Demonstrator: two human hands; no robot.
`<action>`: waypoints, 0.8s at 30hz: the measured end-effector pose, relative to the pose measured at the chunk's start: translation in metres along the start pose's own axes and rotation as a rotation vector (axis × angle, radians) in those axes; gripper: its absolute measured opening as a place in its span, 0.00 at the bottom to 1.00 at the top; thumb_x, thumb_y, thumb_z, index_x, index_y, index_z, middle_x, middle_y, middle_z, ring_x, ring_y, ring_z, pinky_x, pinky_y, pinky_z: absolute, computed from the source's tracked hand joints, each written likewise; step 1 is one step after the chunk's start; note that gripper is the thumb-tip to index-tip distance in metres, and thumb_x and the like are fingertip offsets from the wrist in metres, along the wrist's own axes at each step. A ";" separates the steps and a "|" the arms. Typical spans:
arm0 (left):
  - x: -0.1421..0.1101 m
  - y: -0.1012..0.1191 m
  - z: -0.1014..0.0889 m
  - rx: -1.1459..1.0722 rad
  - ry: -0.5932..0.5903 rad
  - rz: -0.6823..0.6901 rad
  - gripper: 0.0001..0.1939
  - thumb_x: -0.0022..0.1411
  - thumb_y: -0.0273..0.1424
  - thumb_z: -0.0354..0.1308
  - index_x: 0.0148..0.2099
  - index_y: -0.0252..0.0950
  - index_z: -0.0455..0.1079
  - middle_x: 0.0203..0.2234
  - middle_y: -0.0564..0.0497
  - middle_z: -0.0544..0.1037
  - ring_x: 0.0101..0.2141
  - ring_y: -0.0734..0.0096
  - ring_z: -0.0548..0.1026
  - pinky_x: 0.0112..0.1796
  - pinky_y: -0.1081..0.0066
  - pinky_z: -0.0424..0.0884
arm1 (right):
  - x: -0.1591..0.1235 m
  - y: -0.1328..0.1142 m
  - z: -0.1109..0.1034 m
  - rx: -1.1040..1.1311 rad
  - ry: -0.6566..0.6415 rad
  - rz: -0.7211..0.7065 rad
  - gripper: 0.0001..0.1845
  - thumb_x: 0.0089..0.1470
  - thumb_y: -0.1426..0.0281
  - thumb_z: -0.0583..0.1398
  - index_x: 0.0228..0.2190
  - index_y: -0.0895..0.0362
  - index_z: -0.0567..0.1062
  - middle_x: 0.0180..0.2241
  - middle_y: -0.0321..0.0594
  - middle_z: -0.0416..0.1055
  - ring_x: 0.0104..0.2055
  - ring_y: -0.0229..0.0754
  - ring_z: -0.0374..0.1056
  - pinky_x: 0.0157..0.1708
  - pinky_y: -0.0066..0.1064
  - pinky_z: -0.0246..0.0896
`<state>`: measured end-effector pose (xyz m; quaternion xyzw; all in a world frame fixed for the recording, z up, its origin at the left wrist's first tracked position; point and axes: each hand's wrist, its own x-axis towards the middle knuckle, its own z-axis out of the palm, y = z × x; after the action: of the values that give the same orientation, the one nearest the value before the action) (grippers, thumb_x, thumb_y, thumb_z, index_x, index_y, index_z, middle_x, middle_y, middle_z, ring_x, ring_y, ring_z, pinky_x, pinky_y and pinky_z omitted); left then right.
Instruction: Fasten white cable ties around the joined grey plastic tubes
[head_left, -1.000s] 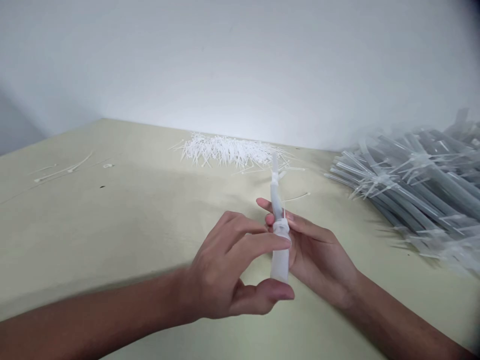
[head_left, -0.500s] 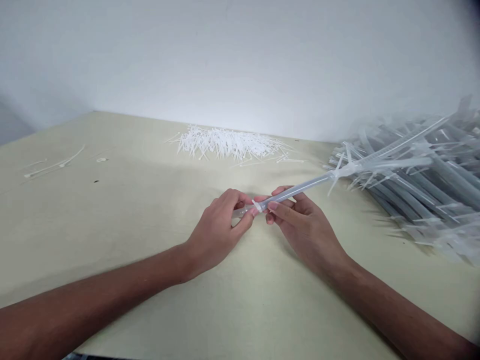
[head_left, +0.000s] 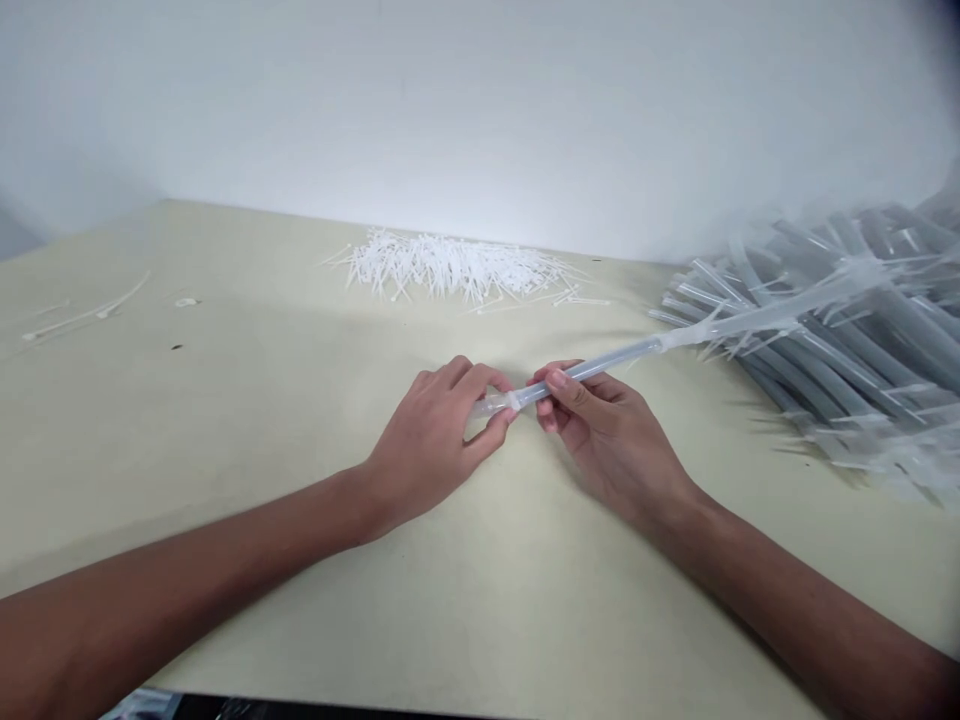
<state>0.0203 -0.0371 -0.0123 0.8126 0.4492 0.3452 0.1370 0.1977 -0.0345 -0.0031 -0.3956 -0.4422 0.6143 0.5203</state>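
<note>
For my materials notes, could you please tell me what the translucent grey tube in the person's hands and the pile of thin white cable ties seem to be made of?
The translucent grey tube looks like flexible plastic, perhaps PVC or silicone: its cloudy, satin wall lets light through. The white cable ties look like moulded nylon, opaque with a slight sheen, though neither is certain.

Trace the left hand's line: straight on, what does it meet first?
The left hand would likely meet the right hand first, just past the translucent plastic tube both hold; depth is hard to judge.
</note>
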 end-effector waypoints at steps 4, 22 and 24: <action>0.001 -0.005 0.000 0.035 0.019 0.089 0.08 0.63 0.33 0.50 0.43 0.38 0.66 0.36 0.53 0.69 0.35 0.73 0.68 0.38 0.68 0.63 | -0.001 -0.001 0.002 -0.018 0.029 0.020 0.06 0.51 0.67 0.63 0.29 0.56 0.77 0.29 0.36 0.67 0.29 0.32 0.61 0.32 0.27 0.61; 0.002 -0.011 0.003 0.074 0.091 0.237 0.09 0.65 0.34 0.50 0.40 0.34 0.67 0.33 0.51 0.73 0.33 0.73 0.69 0.36 0.70 0.64 | -0.005 -0.003 0.002 -0.034 -0.054 0.011 0.05 0.54 0.68 0.60 0.29 0.55 0.75 0.35 0.37 0.73 0.31 0.33 0.65 0.39 0.30 0.62; 0.002 -0.010 0.003 0.045 0.068 0.202 0.09 0.65 0.33 0.50 0.40 0.34 0.67 0.34 0.51 0.73 0.34 0.72 0.70 0.38 0.70 0.64 | -0.005 -0.003 0.002 -0.035 -0.060 0.001 0.05 0.55 0.68 0.59 0.29 0.55 0.75 0.35 0.37 0.72 0.31 0.33 0.64 0.39 0.30 0.61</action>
<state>0.0166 -0.0297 -0.0184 0.8443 0.3772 0.3744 0.0679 0.1972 -0.0394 0.0002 -0.3862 -0.4682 0.6183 0.4994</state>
